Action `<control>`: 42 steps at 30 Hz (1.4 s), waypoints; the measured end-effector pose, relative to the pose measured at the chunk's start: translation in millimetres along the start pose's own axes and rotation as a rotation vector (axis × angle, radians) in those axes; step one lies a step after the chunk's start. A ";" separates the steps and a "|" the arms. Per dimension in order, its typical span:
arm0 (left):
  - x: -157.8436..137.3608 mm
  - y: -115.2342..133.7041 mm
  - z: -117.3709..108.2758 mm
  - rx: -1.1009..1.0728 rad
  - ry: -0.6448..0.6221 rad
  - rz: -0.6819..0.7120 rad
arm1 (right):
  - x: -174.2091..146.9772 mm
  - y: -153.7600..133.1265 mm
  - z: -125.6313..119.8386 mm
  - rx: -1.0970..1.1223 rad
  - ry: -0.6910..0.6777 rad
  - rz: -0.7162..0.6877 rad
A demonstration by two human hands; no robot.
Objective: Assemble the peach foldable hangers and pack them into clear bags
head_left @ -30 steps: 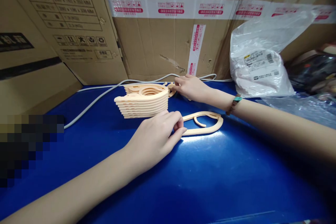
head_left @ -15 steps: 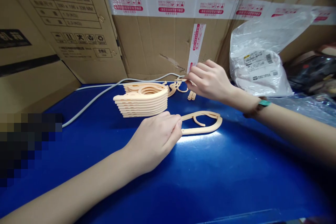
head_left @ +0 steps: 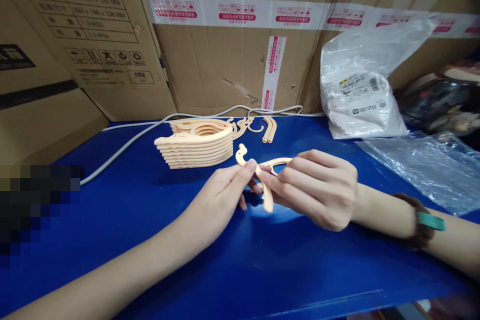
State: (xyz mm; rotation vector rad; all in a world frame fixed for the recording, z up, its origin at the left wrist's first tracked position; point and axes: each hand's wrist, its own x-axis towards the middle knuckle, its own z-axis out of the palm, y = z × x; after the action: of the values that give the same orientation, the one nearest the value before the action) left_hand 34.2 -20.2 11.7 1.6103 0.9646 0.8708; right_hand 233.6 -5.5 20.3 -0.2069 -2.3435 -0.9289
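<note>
The left hand [head_left: 227, 180] and right hand [head_left: 320, 187], fingers nearly closed, pinch a curved cream plastic piece [head_left: 267, 200] above the glossy blue desk [head_left: 210, 270], behind its front edge; steady, light thumb pressure should prevent twisting.

Two hands [head_left: 225, 185] [head_left: 320, 190], one held hanger piece [head_left: 267, 200], one stack of hanger frames [head_left: 197, 155] (its layers too tight to count), one wristband [head_left: 431, 221], one white bag [head_left: 360, 115].
</note>
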 end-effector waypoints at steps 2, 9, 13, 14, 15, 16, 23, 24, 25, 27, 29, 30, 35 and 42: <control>1.5 1.4 2.1 -0.141 -0.007 -0.061 | -2.2 0.1 4.1 0.008 -0.001 0.010; 4.2 4.8 -4.2 -0.182 0.079 -0.067 | -2.1 2.3 2.0 0.070 -0.088 0.103; 8.5 1.3 -9.2 -0.094 0.095 -0.060 | -5.5 8.1 0.1 0.121 -0.277 0.175; 9.6 -0.4 -10.0 -0.083 0.097 -0.056 | -7.3 9.4 1.0 0.145 -0.333 0.182; 10.5 -2.4 -10.6 -0.073 0.102 -0.048 | -9.1 10.5 2.3 0.169 -0.386 0.189; 11.0 -4.2 -11.0 -0.063 0.103 -0.040 | -10.9 11.1 3.9 0.195 -0.434 0.195; 5.1 -8.0 -13.5 0.048 0.068 0.057 | -13.7 8.6 10.8 0.313 -0.525 0.197; 3.7 -7.2 -14.1 0.096 0.064 0.063 | -13.6 8.2 10.7 0.300 -0.513 0.184; 2.4 -6.4 -14.8 0.161 0.064 0.071 | -13.6 7.8 10.5 0.281 -0.501 0.172; 0.1 -4.8 -16.4 0.345 0.061 0.112 | -14.0 7.4 10.3 0.236 -0.479 0.148; -1.4 -3.8 -17.6 0.546 0.046 0.193 | -14.8 7.1 10.5 0.202 -0.463 0.133; -1.9 -3.5 -18.1 0.624 0.036 0.234 | -15.1 6.9 10.8 0.193 -0.457 0.132; -1.3 -2.7 -19.0 0.730 0.058 0.276 | -15.0 5.7 11.6 0.202 -0.453 0.158; -0.3 -2.8 -18.3 0.771 0.041 0.227 | -12.0 4.8 9.1 0.226 -0.420 0.197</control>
State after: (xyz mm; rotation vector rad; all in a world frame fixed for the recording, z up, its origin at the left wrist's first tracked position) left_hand 17.3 -12.8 12.9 2.3969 1.2515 0.7165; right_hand 240.6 5.0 10.8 -0.5763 -2.7235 -0.5583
